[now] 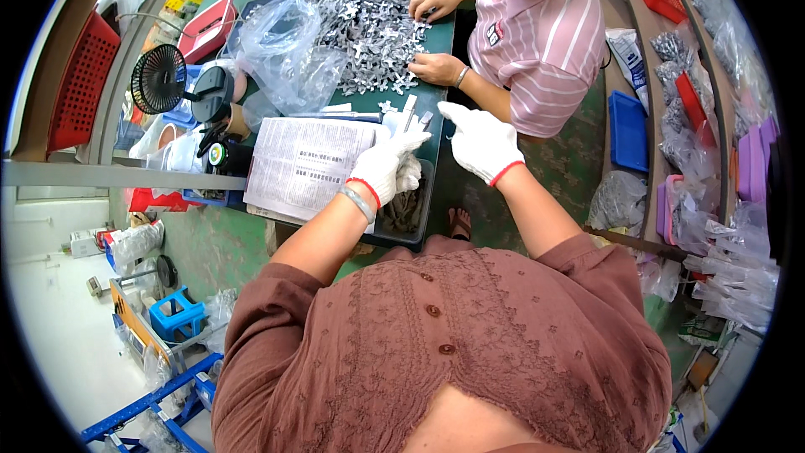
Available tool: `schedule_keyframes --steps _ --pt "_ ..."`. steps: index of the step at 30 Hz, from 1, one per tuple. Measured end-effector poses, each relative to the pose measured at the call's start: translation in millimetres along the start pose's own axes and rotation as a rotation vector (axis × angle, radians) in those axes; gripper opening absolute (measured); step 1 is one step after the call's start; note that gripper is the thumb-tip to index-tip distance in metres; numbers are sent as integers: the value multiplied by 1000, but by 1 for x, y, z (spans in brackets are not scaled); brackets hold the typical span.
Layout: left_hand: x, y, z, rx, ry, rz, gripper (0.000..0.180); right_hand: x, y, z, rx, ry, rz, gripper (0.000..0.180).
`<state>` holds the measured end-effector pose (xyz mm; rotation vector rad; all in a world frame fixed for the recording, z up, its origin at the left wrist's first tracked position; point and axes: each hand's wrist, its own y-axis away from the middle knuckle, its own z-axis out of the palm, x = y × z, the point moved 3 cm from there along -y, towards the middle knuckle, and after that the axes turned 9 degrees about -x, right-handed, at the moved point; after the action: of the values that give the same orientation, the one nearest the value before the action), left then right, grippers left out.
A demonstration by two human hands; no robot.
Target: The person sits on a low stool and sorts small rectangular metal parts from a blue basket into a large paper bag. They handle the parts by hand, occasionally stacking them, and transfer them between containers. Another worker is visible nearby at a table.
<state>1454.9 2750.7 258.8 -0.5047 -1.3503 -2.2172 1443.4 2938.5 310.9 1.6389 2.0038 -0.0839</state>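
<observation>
My left hand (379,169), in a white knit glove with a red cuff, is over the near edge of the green table beside a printed sheet (298,164). Its fingers look closed, and a slender pale piece (409,107) shows just beyond them; what they grip is partly hidden. Under the hand is a dark bin (425,193) with greyish contents and bunched white cloth at its top. My right hand (485,144), gloved the same way, is held apart to the right, index finger stretched toward the left hand, with nothing visible in it.
A big heap of small grey metal parts (369,13) covers the far table, with clear plastic bags (281,42) beside it. Across the corner a co-worker in a striped pink shirt (541,42) has both hands at the heap. A black fan (159,78) stands left; shelves with a blue tray (628,130) stand right.
</observation>
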Motion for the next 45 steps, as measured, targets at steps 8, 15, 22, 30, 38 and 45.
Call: schedule_keyframes --steps 8,15,22,30,38,45 --pt "3 -2 3 24 22 21 25 14 25 22 -71 -97 -11 44" --pt "4 0 3 4 61 32 25 15 36 25 -107 -124 -32 43" --pt "9 -6 -5 -8 102 17 24 19 45 35 -184 -122 1 45" --pt "14 -4 -8 -59 84 30 29 24 50 39 -288 -135 30 47" --pt "21 -2 -5 -7 70 29 26 27 47 42 -252 -155 9 50" --pt "24 -7 -15 68 -72 14 34 26 48 46 -288 -113 6 48"
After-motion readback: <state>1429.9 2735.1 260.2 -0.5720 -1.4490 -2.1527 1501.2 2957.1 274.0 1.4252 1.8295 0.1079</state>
